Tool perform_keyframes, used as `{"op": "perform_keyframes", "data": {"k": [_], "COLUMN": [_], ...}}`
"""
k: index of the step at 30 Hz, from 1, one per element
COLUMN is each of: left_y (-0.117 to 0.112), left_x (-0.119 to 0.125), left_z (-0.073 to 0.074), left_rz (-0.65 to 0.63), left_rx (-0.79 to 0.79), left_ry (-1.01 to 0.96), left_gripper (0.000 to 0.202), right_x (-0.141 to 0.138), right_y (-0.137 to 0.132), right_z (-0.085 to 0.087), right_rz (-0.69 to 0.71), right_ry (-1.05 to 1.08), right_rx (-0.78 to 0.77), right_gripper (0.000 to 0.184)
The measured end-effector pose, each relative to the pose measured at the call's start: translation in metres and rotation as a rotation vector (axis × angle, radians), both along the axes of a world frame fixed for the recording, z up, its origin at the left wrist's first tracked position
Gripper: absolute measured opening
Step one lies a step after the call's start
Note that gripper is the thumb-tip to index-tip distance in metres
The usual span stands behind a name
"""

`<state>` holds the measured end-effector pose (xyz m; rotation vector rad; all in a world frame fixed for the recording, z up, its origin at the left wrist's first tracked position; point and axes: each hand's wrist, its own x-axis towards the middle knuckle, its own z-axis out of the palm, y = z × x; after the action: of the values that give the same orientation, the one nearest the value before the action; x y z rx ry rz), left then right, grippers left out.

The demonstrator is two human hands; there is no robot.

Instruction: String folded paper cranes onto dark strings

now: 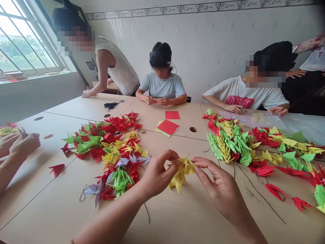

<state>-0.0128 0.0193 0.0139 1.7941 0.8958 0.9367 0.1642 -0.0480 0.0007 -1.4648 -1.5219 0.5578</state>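
Your left hand [159,173] pinches yellow paper cranes [181,173]; right hand [215,183] touches them from other side. Mixed crane heap [109,142] beyond left hand, green-yellow crane heap [233,145] beyond right.

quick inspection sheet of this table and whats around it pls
surface: pale wood-look table, joined panels with round holes
job's things: yellow origami cranes between both hands, pinched by the left hand, touched by the right hand
clutter: heaps of origami cranes, red paper squares, black thread
grippers: nothing seen, bare hands only
cables: nothing seen
surroundings: seated co-worker, another co-worker's hands, tiled wall, barred window
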Motion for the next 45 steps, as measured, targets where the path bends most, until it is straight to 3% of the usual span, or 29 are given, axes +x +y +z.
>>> {"op": "perform_keyframes", "data": {"k": [5, 11, 17, 24, 29, 35, 45], "left_y": [0.0, 0.0, 0.0, -0.004, -0.005, -0.004, -0.003], "left_x": [0.0, 0.001, 0.002, 0.002, 0.004, 0.004, 0.007], "left_z": [-0.004, -0.005, -0.005, -0.005, -0.007, -0.008, -0.004], "left_rz": [-0.079, -0.235, -0.283, -0.256, -0.277, -0.348, -0.324], "left_rx": [-0.123, -0.348, -0.537, -0.495, -0.561, -0.55, -0.619], "left_ry": [-0.116, -0.242, -0.362, -0.379, -0.493, -0.451, -0.561], "left_gripper": [0.014, 0.02, 0.033, 0.033, 0.033, 0.026, 0.031], "right_x": [-0.002, -0.004, -0.001, -0.003, -0.003, -0.003, -0.003], "right_y": [0.0, 0.001, -0.002, -0.003, -0.001, 0.0, 0.003], "right_z": [0.008, 0.012, 0.01, 0.014, 0.011, 0.011, 0.003], "right_rz": [0.048, 0.083, 0.148, 0.129, 0.158, 0.229, 0.243], "right_ry": [0.145, 0.209, 0.27, 0.295, 0.415, 0.472, 0.693], "right_rx": [-0.229, -0.302, -0.317, -0.338, -0.347, -0.392, -0.385], "right_gripper": [0.031, 0.035, 0.032, 0.032, 0.031, 0.027, 0.026]}}
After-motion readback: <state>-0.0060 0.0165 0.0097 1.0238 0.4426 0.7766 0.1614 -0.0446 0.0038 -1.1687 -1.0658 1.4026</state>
